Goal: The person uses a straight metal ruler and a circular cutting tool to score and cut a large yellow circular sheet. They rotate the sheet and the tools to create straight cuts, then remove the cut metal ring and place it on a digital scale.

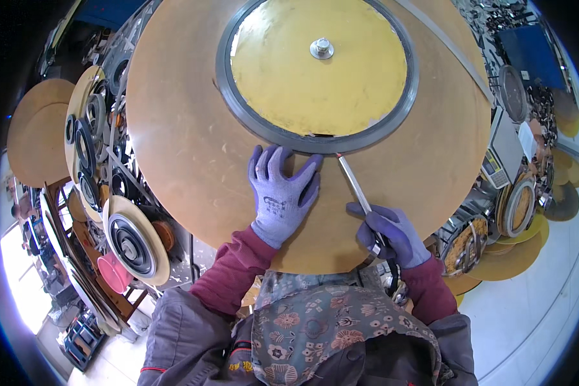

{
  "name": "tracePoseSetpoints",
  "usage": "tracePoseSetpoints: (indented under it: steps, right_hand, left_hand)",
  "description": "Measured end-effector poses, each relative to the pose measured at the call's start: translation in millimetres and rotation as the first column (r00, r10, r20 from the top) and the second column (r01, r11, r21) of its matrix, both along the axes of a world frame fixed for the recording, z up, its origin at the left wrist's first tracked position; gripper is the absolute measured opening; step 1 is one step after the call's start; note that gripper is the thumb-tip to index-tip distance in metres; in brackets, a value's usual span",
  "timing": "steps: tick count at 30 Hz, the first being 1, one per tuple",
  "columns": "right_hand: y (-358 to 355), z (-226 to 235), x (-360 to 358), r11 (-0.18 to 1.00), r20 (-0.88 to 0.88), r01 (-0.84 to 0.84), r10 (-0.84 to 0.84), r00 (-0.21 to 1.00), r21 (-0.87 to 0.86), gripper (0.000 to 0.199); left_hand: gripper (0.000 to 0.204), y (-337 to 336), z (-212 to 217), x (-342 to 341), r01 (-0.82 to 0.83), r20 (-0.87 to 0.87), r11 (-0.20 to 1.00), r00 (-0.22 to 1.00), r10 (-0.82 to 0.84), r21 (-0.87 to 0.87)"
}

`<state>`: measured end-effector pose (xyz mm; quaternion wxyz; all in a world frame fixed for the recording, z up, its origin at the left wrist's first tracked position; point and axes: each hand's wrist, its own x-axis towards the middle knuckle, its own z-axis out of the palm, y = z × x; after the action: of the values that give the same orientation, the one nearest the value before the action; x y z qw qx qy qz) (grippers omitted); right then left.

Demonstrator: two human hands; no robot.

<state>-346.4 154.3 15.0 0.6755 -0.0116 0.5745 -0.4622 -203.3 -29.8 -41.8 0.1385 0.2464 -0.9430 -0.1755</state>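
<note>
A large tan disc (174,128) fills the work surface in front of me. On it lies a dark grey ring (341,145) around a yellow round plate (276,77), with a bolt and washer (321,48) at the plate's middle. My left hand (280,199), in a grey-purple glove, lies on the tan disc with fingers spread, their tips by the ring's near edge. In my gloved right hand (392,235) is a long slim silver tool (355,179) with a dark handle. Its reddish tip points at the ring's near edge; whether it touches cannot be told.
Left of the disc, several dark rings (85,145) and a round plate with nested rings (132,244) stand near a pink bucket (114,273). A strap-like metal strip (444,42) crosses the disc's far right. To the right are a scale (500,154) and stacked round plates (514,257).
</note>
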Motion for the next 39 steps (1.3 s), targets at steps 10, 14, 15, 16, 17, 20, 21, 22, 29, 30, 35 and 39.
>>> tracePoseSetpoints:
  steps: [10,14,15,16,17,20,21,22,29,30,35,39]
  right_hand:
    - [-3,-3,5,0.997,-0.07,-0.068,0.071,0.995,0.047,0.05]
    - [-5,-3,2,0.996,-0.074,-0.079,0.081,0.994,0.033,0.049]
    - [-3,-4,2,0.997,-0.078,-0.073,0.076,0.994,0.035,0.049]
    - [-2,-5,1,0.997,-0.082,-0.067,0.07,0.994,0.038,0.048]
    - [1,-6,1,0.998,-0.078,-0.042,0.045,0.996,0.041,0.048]
    - [5,-6,0,0.998,-0.09,-0.008,0.013,0.996,0.055,0.046]
    - [6,-4,0,0.998,-0.11,-0.022,0.029,0.994,0.063,0.046]
    - [6,-3,-1,0.997,-0.129,-0.036,0.045,0.991,0.071,0.045]
    - [-6,1,5,0.998,-0.068,-0.053,0.054,0.996,0.017,0.046]
    - [-5,1,4,0.999,-0.062,-0.047,0.048,0.997,0.02,0.046]
    - [4,4,-1,0.999,-0.022,-0.005,0.006,1.0,0.046,0.045]
    - [31,9,-19,0.971,-0.22,0.223,-0.2,0.955,0.085,0.041]
  left_hand:
    - [0.043,-1,1,-1,0.014,0.02,1.0,1.0,-0.014,-0.015]
    - [0.043,-2,1,-1,0.017,0.03,1.0,0.999,-0.017,0.0]
    - [0.043,-2,1,-1,0.017,0.027,1.0,0.999,-0.017,-0.005]
    - [0.043,-2,0,0,0.017,0.024,1.0,1.0,-0.017,-0.011]
    - [0.043,-2,0,0,0.017,0.022,1.0,1.0,-0.017,-0.016]
    - [0.042,-2,-1,0,0.027,0.022,0.999,0.999,-0.026,-0.038]
    - [0.042,-2,-1,-1,0.026,0.023,0.999,0.999,-0.026,-0.035]
    - [0.042,-2,0,-1,0.025,0.024,0.999,0.999,-0.025,-0.032]
    - [0.043,-2,0,0,0.032,0.025,0.999,0.999,-0.031,-0.042]
    - [0.042,-2,1,0,0.029,0.023,0.999,0.999,-0.028,-0.034]
    - [0.041,-2,2,0,0.015,0.027,1.0,1.0,-0.014,-0.014]
    - [0.039,-6,2,2,0.019,-0.047,1.0,0.999,-0.019,0.018]
